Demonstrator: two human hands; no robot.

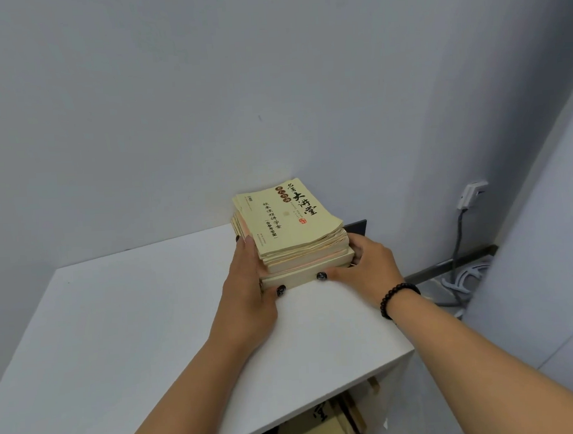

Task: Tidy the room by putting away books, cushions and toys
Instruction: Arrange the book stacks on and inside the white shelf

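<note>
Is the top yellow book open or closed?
Closed. The top yellow paperback book lies flat on the stack, front cover up, no pages showing.

Top book [287, 216] was pale yellow w/ black calligraphy, a brown-red band and small red seal; page edges below it cream w/ pinkish streaks. Cabinet top [134, 326] plain white. Wall [171, 106] pale grey-blue. Fingernails [321, 276] dark, glittery. Bracelet [395, 298] of dark brown-black beads.

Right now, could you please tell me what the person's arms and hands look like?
Both forearms are bare, with no sleeves in view. The right wrist wears a bracelet of dark round beads. The nails on the left hand and right hand are painted dark.
</note>
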